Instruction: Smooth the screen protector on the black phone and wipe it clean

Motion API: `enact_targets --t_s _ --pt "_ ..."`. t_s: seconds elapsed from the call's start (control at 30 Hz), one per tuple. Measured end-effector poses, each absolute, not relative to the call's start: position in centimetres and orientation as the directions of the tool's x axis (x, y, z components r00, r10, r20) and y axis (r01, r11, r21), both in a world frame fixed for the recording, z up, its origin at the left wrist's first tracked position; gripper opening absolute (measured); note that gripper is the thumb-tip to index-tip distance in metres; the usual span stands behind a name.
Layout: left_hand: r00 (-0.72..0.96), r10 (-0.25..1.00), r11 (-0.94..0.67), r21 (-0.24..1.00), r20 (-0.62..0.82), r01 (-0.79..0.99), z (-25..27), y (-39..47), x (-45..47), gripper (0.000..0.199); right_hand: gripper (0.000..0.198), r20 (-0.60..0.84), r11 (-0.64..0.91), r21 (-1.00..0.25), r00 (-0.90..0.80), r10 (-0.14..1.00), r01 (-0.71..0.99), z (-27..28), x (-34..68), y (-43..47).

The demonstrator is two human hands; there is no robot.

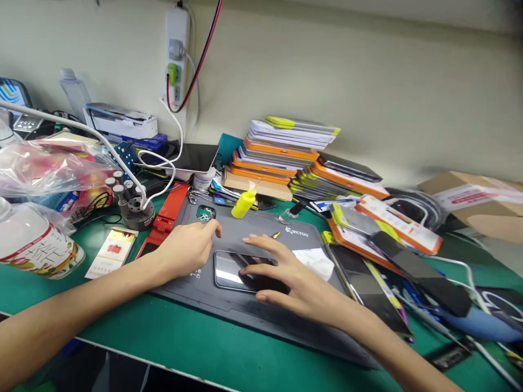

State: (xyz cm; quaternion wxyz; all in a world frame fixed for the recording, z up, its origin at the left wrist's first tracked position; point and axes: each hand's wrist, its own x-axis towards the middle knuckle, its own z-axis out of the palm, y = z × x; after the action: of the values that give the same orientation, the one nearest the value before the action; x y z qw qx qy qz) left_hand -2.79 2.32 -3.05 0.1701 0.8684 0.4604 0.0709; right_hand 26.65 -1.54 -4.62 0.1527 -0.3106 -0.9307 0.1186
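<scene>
Head view shows right hand (pixel 295 276) splayed over phone (pixel 227 270), left hand (pixel 188 248) curled, grip unclear.

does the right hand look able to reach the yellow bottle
Probably yes: the right hand is over the phone, and only bare grey mat appears to lie between it and the yellow bottle, with the left hand off to the side.

- One left hand (pixel 190 247), one right hand (pixel 292 269)
- One phone (pixel 229 269) under the right hand
- One gray mat (pixel 229 305)
- One yellow bottle (pixel 244 204) on the mat
- One white power strip (pixel 177 27)
- One clear bottle (pixel 75 93), far left
</scene>
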Motion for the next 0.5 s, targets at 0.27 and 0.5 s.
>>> enact_targets --t_s 0.27,0.5 --pt "0.508 0.861 -0.486 0.27 -0.013 0.831 -3.1 2.4 -2.7 0.031 0.042 0.23 0.827 -0.36 -0.818 0.527 0.431 -4.4 21.4 0.2" --pt "0.446 0.895 -0.433 0.222 -0.009 0.874 -2.7 2.3 -2.8 0.033 0.044 0.504 0.781 -0.369 -0.598 0.623 0.503 -1.1 24.7 -0.5"
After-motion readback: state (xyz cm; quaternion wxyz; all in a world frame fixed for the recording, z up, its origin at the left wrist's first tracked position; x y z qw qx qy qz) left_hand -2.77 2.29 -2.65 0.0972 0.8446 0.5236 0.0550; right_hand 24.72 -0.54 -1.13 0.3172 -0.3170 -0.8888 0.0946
